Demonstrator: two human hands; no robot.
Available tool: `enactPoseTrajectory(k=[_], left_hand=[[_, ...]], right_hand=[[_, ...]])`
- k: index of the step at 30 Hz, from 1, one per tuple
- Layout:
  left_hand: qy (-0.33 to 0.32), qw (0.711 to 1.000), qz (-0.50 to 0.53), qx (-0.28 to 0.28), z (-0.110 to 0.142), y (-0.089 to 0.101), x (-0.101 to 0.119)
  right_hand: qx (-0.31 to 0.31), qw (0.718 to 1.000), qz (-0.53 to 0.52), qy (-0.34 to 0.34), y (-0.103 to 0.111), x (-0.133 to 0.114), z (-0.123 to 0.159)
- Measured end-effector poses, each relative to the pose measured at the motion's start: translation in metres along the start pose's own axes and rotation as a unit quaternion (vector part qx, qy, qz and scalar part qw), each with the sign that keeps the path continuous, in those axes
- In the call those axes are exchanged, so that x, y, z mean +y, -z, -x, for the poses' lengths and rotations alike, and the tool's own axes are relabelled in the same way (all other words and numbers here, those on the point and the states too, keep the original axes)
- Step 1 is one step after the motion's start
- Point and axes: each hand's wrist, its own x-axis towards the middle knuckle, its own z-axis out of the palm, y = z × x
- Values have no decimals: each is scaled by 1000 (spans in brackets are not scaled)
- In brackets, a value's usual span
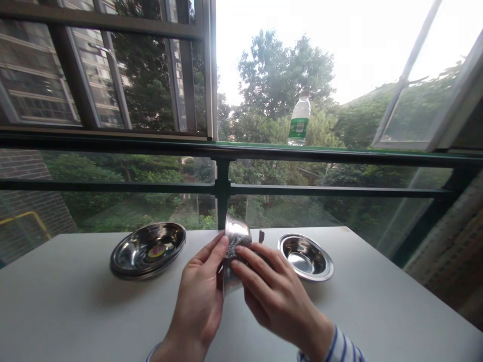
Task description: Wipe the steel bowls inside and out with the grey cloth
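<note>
A shiny metal bowl (237, 227) is held up on its side above the table, its rim toward my left hand (202, 289). The left thumb and fingers grip that rim. Against the bowl's outer wall, my right hand (273, 286) presses a dark checkered cloth (234, 248), and a corner of the cloth sticks up behind the fingers. Part of the cloth is hidden under the right hand. To the right rests another metal bowl (327, 272), upright. A stack of wider metal bowls (126, 251) sits to the left, a round coloured sticker inside the top one.
The white table (94, 322) reaches to a glass balcony panel with a dark green railing (339, 155). On the ledge stands a clear plastic bottle (300, 120) with a green label. Window frames (209, 75) and trees lie beyond.
</note>
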Motion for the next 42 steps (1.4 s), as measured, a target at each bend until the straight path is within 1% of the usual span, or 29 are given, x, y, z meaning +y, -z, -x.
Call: enactPoseTrajectory(k=[2, 4, 6, 11, 14, 16, 21, 23, 27, 30, 32, 36, 39, 42], left_hand=[[15, 1000, -18, -6, 4, -2, -2], [23, 999, -32, -7, 6, -3, -3], [22, 999, -32, -4, 6, -3, -3], [4, 1000, 11, 14, 0, 1, 3], [-6, 1000, 22, 16, -1, 2, 3], [-1, 1000, 18, 9, 1, 1, 1], [20, 1000, -2, -4, 6, -1, -5], [18, 1000, 2, 0, 5, -1, -3], [-1, 999, 33, 26, -2, 1, 4], [-14, 999, 41, 29, -4, 2, 7], [-12, 999, 41, 17, -3, 1, 5], [6, 999, 39, -8, 3, -1, -3], [10, 999, 43, 2, 4, -1, -2], [-3, 998, 50, 28, 0, 0, 5]], right_hand=[[4, 999, -10, -32, 2, 5, 0], [5, 999, -17, -47, 5, 8, 0], [5, 999, -16, -39, 6, 8, 0], [7, 999, 3, 33, 5, -1, -1], [11, 998, 9, 54, 3, -4, -2], [8, 999, 11, 48, 3, -4, -3], [6, 1000, 21, -12, 7, 0, -3], [5, 1000, 26, -5, 7, -2, -3], [-13, 999, 26, 46, 2, -9, -1], [-12, 997, 32, 63, -2, -12, -1], [-2, 997, 39, 60, -1, -12, -2], [13, 998, 51, 27, 3, -10, -5], [20, 998, 50, 23, 2, -12, -4], [11, 998, 43, 47, -3, -15, -1]])
